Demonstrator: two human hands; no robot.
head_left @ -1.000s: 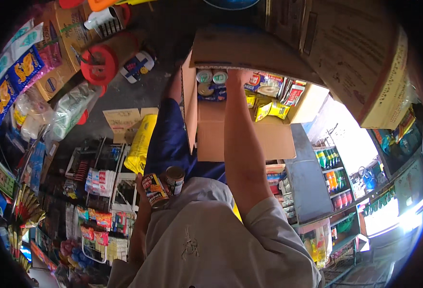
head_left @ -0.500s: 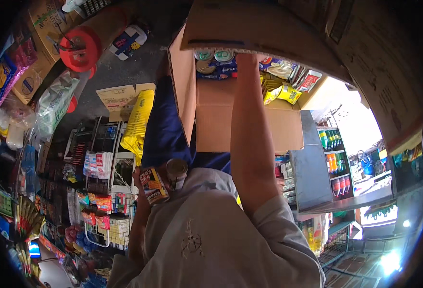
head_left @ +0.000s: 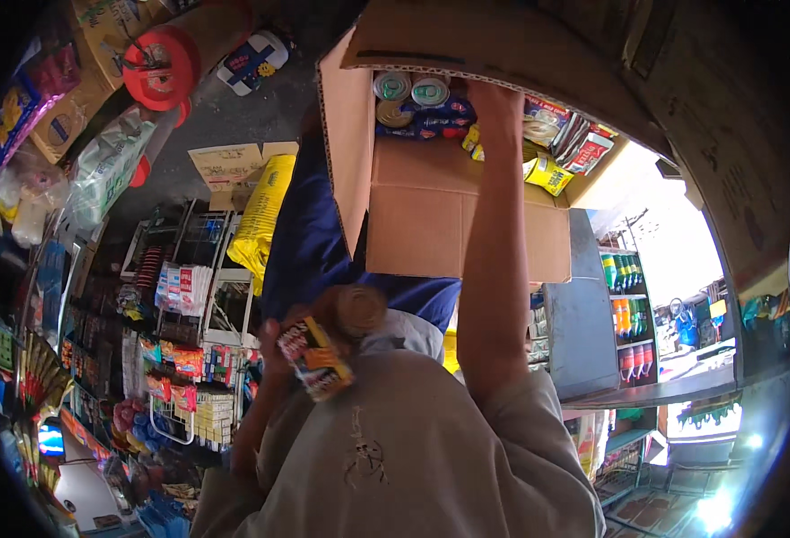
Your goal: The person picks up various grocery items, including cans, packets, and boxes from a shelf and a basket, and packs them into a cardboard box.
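My left hand (head_left: 276,348), low by my lap, is closed round a tin can with a yellow, red and black label (head_left: 312,357). A second can (head_left: 361,310), its brown metal end facing up, is against the first one; motion blurs both. My right arm reaches into an open cardboard box (head_left: 422,224). There my right hand (head_left: 495,97) is partly in view, with its fingers hidden under the upper flap. Left of it in the box are upright cans (head_left: 430,91) with green-toned lids and dark blue packets (head_left: 435,121). Yellow packets (head_left: 549,176) lie to its right.
A large cardboard flap (head_left: 503,45) overhangs the box. Left of my leg is a yellow pack (head_left: 262,215); beyond it stand a red-lidded container (head_left: 162,67) and racks of sachets (head_left: 182,287). At right are a grey panel (head_left: 581,305) and shelves of bottles (head_left: 630,314).
My right hand has shifted right inside the box, showing more of the cans and yellow packets. My left hand has moved slightly right with the cans, and they have tilted.
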